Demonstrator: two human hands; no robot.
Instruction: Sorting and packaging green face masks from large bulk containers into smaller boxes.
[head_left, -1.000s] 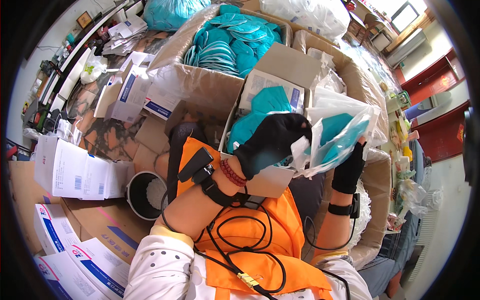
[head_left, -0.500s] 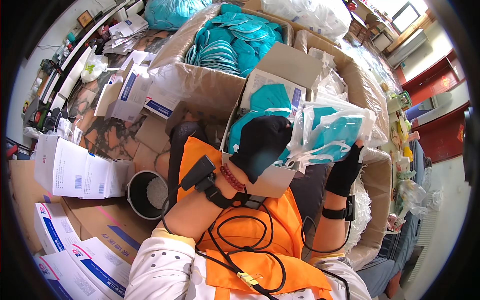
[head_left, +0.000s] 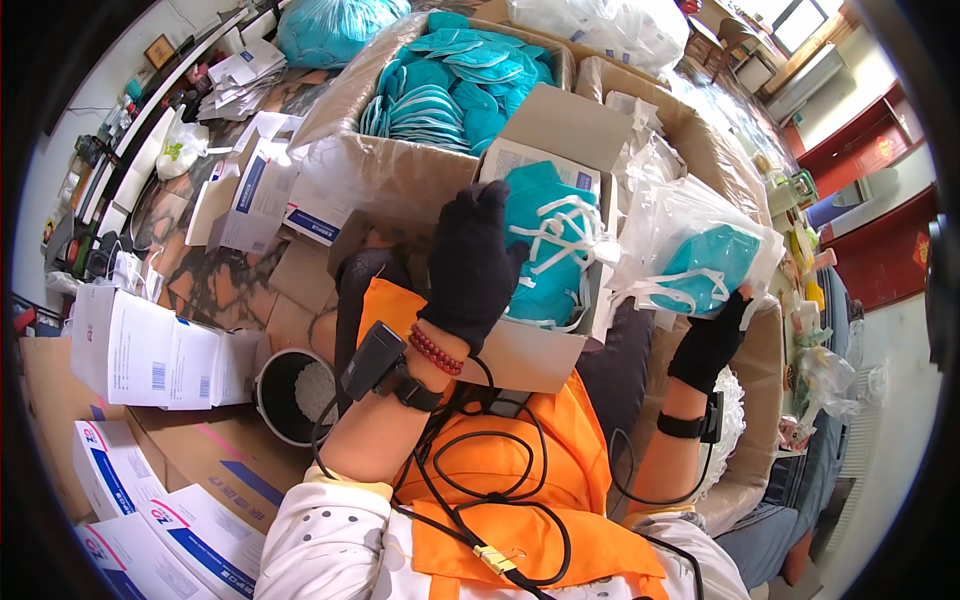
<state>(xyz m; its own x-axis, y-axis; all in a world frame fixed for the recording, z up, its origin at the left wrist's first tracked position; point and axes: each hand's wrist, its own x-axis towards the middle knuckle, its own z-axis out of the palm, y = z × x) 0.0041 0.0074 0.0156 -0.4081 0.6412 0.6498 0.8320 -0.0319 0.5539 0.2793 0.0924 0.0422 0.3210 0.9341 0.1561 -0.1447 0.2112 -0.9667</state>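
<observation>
My right hand (head_left: 712,345), in a black fingertip-less glove, is closed on the lower right edge of a clear plastic bag (head_left: 648,235). A teal face mask (head_left: 722,255) with white straps shows inside it. The bag hangs at the right side of an open carton (head_left: 545,360) on my lap. More teal masks (head_left: 540,205) lie in the carton, white straps (head_left: 567,232) bunched on top. Above the carton's left edge is my black-gloved left hand (head_left: 475,250), thumb apart from its bent fingers, with nothing visible in it.
A large lined box of teal masks (head_left: 340,150) stands ahead, beside another lined box (head_left: 725,150). At the left are white cartons (head_left: 135,345) and a dark bucket (head_left: 270,400) with white contents. Black cables (head_left: 480,450) loop over my orange apron (head_left: 530,540).
My left hand has moved left, away from the bag. The bag in my right hand has shifted right and holds less. Masks with bunched straps now lie uncovered in the carton.
</observation>
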